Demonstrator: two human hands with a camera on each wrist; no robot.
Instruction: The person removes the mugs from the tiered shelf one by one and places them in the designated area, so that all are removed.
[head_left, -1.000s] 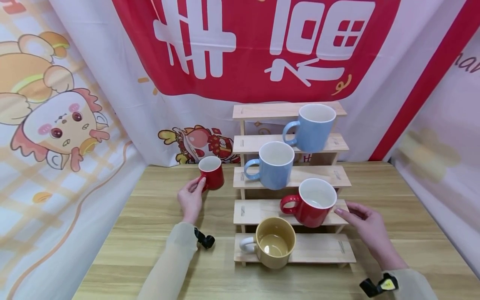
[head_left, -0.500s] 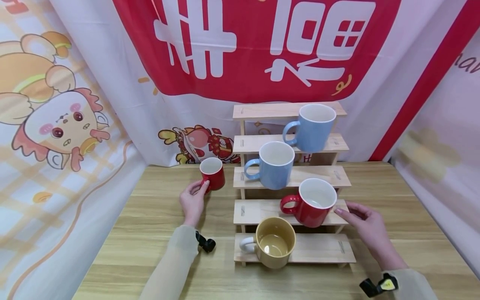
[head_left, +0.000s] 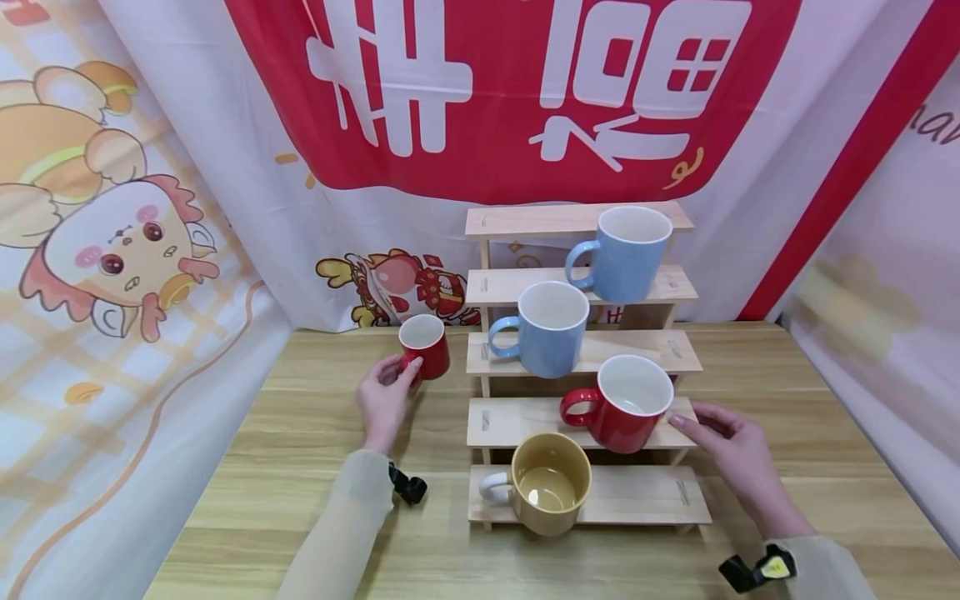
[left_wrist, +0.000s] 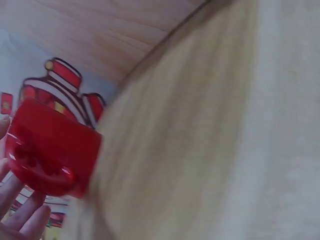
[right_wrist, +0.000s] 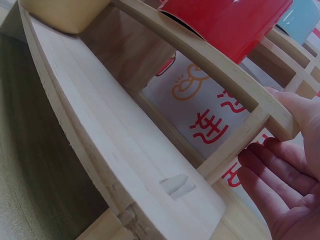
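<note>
My left hand (head_left: pixel 384 400) pinches the handle of a small red mug (head_left: pixel 431 358) with a white inside, left of a stepped wooden stand (head_left: pixel 517 425). In the left wrist view that mug (left_wrist: pixel 55 145) has its handle toward the fingers (left_wrist: pixel 25 215). At the stand's right side, my right hand (head_left: pixel 738 450) holds the end of the second step from the bottom. The right wrist view shows the thumb on top of that step's end and the other fingers (right_wrist: pixel 272 182) below it. A larger red mug (head_left: pixel 626 425) sits on this step, close to the right thumb.
A yellow mug (head_left: pixel 551 487) with a white handle sits on the lowest step. Two light blue mugs, one lower (head_left: pixel 553 337) and one higher (head_left: pixel 632 258), stand on steps above. The wood-grain table (head_left: pixel 300 467) meets printed cloth walls (head_left: pixel 187 108) at the back and sides.
The small red mug and the left hand have shifted very slightly to the right and toward the front. The right hand and the mugs on the stand have stayed in place.
</note>
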